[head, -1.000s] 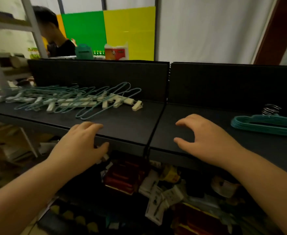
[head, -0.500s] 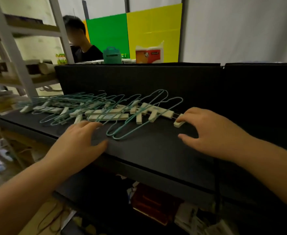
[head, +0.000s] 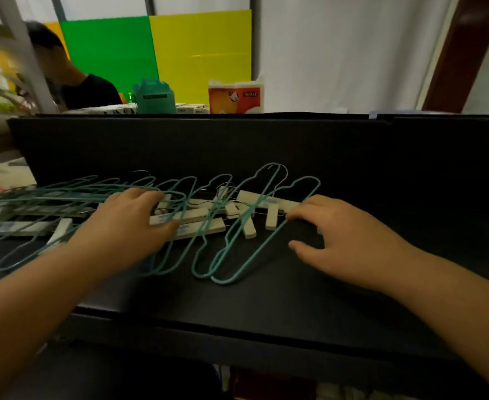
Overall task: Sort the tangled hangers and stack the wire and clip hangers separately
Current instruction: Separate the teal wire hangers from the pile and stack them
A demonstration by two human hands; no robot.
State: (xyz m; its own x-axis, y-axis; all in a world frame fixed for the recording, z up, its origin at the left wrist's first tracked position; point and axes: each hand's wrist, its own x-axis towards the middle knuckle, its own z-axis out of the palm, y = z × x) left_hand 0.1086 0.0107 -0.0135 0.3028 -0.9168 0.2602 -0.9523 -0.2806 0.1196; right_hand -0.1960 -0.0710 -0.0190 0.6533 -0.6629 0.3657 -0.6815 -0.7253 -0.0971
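Teal wire hangers (head: 231, 243) and white clip hangers (head: 191, 223) lie tangled on the black shelf (head: 266, 307). Left hand (head: 127, 229) rests spread on them; right hand (head: 344, 238), relaxed, touches the rightmost wire's edge.

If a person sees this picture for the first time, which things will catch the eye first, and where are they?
First, the tangle of teal wire hangers and cream clip hangers, spread over the left and middle of the black shelf. Both hands reach into it: the left hand rests on the pile, the right hand touches its right end. Behind, bright green and yellow panels stand out.
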